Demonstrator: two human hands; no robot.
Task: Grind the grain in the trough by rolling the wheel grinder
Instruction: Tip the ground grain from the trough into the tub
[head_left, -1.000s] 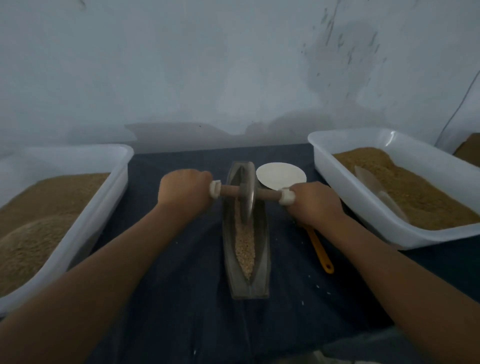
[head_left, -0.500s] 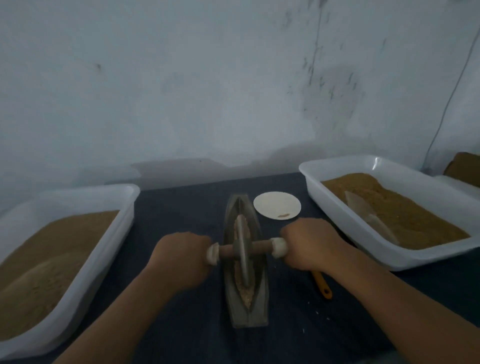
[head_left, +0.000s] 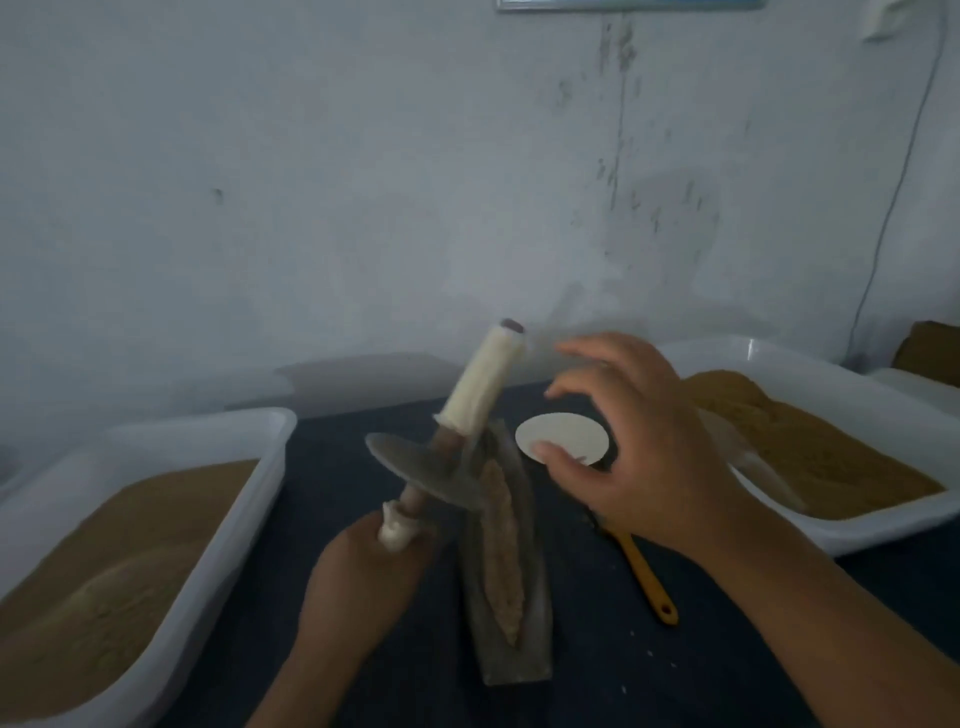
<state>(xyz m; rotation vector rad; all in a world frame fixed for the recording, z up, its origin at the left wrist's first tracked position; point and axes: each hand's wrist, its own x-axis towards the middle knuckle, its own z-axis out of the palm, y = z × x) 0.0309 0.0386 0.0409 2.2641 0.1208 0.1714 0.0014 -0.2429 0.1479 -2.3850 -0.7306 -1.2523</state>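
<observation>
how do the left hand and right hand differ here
Grip: the left hand grips the lower handle of the wheel grinder; the right hand holds nothing, fingers spread.
Place: the left hand sits low, left of the trough; the right hand is raised on the trough's right, in front of the white plate.
Both are bare.

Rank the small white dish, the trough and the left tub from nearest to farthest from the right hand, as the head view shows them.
1. small white dish: just beyond the right hand, with the thumb overlapping its edge.
2. trough: to the hand's left, mid-table.
3. left tub: far across, at the table's left side.
</observation>
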